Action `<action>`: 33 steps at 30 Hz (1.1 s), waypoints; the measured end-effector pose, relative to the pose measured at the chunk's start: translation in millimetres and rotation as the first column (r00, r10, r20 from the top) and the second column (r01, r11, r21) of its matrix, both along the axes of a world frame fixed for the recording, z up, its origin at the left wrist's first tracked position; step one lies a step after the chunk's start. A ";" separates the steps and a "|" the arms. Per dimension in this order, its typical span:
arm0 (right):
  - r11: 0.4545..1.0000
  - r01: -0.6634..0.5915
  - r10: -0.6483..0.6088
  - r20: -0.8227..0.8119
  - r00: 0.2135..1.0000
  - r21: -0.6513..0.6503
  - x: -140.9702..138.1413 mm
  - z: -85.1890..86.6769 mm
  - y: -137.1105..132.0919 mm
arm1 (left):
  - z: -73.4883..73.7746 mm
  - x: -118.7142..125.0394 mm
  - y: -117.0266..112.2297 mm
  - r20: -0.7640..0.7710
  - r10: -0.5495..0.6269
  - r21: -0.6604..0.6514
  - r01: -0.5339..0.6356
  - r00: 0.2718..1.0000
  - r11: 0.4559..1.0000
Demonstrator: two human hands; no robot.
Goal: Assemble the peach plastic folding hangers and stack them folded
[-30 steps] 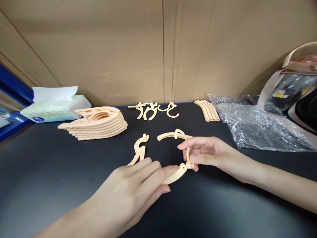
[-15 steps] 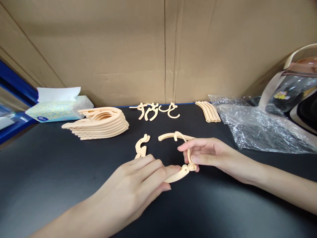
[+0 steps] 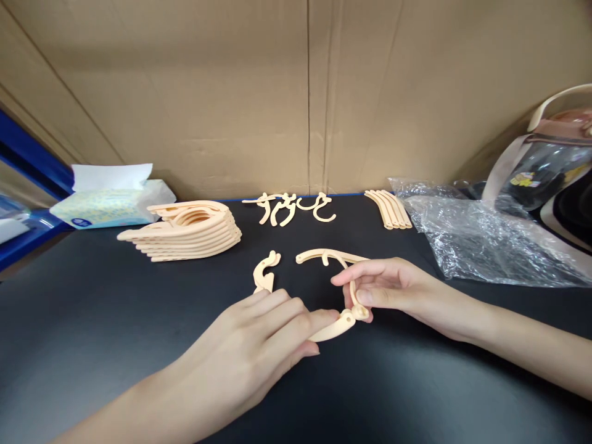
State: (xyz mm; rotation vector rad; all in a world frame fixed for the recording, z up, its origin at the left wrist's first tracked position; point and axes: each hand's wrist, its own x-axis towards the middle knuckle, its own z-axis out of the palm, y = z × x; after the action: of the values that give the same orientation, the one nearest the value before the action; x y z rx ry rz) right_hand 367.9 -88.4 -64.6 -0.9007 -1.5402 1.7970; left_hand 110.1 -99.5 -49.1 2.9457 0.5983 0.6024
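My left hand [image 3: 272,345] is closed round a cream plastic hanger arm [image 3: 333,329], whose holed end sticks out to the right past the fingertips. Thumb and fingers of my right hand [image 3: 379,287] pinch a cream hanger hook [image 3: 354,291]. The hook's knobbed base touches the end of the hanger arm; whether they are joined I cannot tell. Behind my right fingers lies a loose curved hanger arm [image 3: 311,253], partly hidden. Just beyond my left knuckles is another curved hanger piece [image 3: 264,271], its near end covered by the hand.
A stack of folded hangers [image 3: 194,234] sits at the left, by a tissue pack [image 3: 106,200]. Several loose hooks [image 3: 283,206] and a row of hanger arms [image 3: 387,209] lie at the back. Crumpled clear plastic [image 3: 481,240] and a clear bottle [image 3: 536,163] are on the right.
The hook in my right hand has tilted, its curved tip now lower and further left. Its base has turned slightly against the hanger arm's end. My left hand stays almost still.
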 end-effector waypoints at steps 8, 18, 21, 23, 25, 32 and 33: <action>1.000 0.006 -0.007 0.027 1.000 0.008 0.9 0.5 0.1 | -0.1 0.1 1.3 0.021 -0.009 0.019 0.009 1.000 1.000; 1.000 0.016 -0.016 -0.010 1.000 -0.008 -4.9 6.3 -0.7 | 0.6 -0.1 2.4 0.044 -0.011 0.039 0.009 0.999 0.999; 1.000 0.029 -0.029 0.013 0.999 -0.005 -5.4 7.4 -1.4 | 0.8 -0.3 2.9 0.023 0.004 0.041 -0.005 1.000 0.999; 0.999 0.040 -0.041 0.031 0.999 0.005 -4.8 7.3 -1.7 | 0.3 -0.6 3.7 0.012 0.010 0.042 -0.011 1.000 0.999; 0.998 0.057 -0.059 0.052 0.997 0.024 -4.1 6.8 -1.7 | -0.9 -1.0 4.8 0.013 0.012 0.048 -0.012 1.000 0.999; 0.995 0.081 -0.088 0.120 0.989 0.058 -4.9 6.2 -3.5 | -4.5 -0.6 2.8 -0.042 -0.001 0.120 0.006 0.999 0.993; 0.995 0.076 -0.084 0.134 0.987 0.061 -5.3 6.3 -4.1 | -3.7 -0.3 1.3 -0.059 -0.001 0.125 0.009 0.998 0.992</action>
State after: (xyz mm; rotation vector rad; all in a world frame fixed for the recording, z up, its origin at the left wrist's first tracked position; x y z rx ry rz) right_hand 362.7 -92.5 -58.3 -1.0624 -1.6068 1.6571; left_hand 109.8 -98.2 -52.7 3.0915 0.5790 0.5746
